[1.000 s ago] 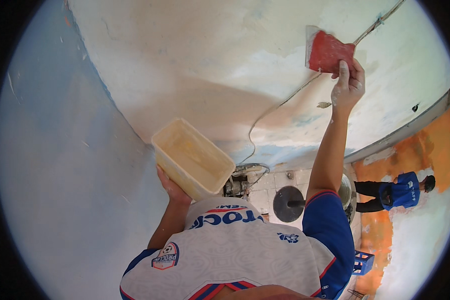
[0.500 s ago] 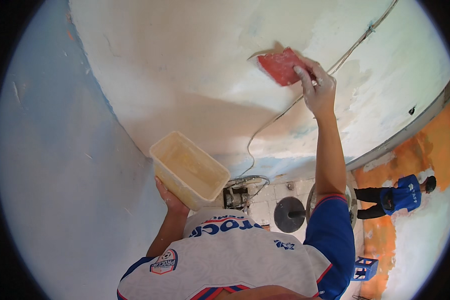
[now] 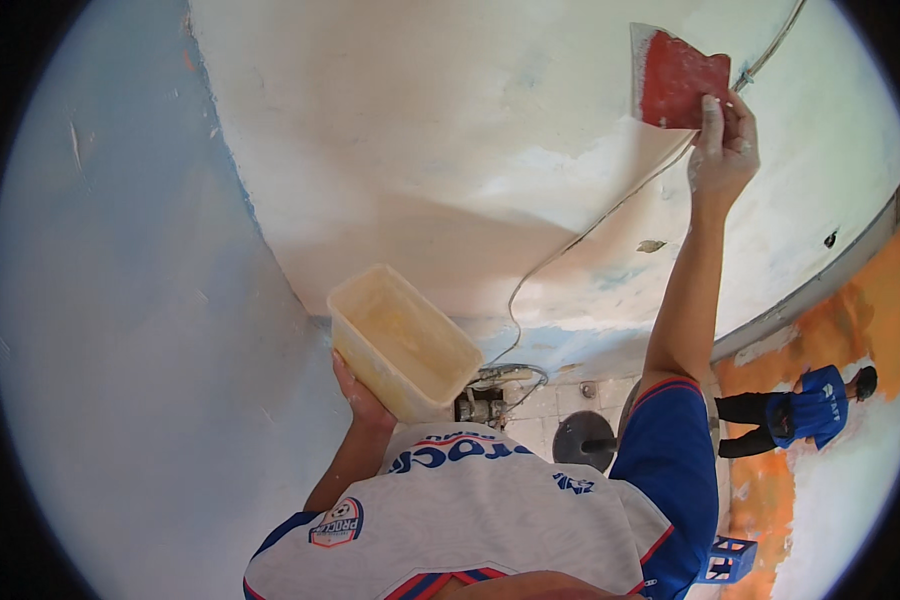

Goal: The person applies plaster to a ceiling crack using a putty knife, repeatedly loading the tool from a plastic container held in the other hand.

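My right hand point(image 3: 725, 150) is raised high at the right, pinching a red putty scraper point(image 3: 682, 82) by its edge. The scraper has a pale, thin blade edge on its left side and lies close against the patchy white wall point(image 3: 450, 130); whether it touches cannot be made out. Lower and to the left, my left hand point(image 3: 360, 395) supports a cream rectangular plastic tub point(image 3: 405, 340) from its outer side, fingers partly hidden behind it. The tub is tilted, and pale residue coats its inside.
A cable point(image 3: 590, 232) runs across the white wall, past the scraper. A bluish wall point(image 3: 120, 330) meets it at the left. Below are a dark round object point(image 3: 578, 440), a small machine with wires point(image 3: 482, 405) and a blue crate point(image 3: 730, 560). Another person point(image 3: 805, 408) stands at the right.
My right hand has moved up and to the right with the scraper, which has turned. The tub and my left hand appear slightly farther right as the view shifts.
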{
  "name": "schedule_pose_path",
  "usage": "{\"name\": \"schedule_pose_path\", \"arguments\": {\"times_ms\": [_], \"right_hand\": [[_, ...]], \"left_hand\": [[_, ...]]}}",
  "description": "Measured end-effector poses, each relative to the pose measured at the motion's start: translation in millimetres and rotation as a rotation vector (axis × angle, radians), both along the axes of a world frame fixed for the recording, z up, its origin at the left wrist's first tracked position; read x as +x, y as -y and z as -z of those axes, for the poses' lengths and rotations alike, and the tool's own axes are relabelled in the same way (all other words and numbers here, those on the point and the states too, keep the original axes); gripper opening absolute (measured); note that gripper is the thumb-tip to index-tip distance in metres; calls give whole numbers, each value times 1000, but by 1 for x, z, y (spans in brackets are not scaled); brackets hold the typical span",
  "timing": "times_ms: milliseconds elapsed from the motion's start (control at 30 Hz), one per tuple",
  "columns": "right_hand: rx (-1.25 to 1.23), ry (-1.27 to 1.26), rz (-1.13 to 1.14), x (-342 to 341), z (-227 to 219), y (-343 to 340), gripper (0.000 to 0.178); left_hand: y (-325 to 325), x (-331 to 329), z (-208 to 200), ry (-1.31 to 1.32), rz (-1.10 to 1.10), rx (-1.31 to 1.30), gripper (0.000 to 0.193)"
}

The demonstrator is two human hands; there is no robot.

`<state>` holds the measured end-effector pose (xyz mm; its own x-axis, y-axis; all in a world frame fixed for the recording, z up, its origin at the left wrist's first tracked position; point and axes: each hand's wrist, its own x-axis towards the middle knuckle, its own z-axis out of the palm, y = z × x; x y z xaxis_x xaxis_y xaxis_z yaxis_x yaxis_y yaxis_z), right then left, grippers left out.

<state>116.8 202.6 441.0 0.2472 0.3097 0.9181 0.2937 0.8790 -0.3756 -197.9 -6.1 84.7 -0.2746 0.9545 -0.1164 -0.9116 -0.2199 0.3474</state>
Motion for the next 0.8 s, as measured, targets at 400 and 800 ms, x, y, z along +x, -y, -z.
{"name": "schedule_pose_path", "arguments": {"times_ms": [400,800], "right_hand": [[-101,235,-82,4,10,31,27],[-6,139,-43,12,-26,7,27]], "left_hand": [[10,5,-10,12,76,28,69],[23,-1,15,23,64,73,69]]}}
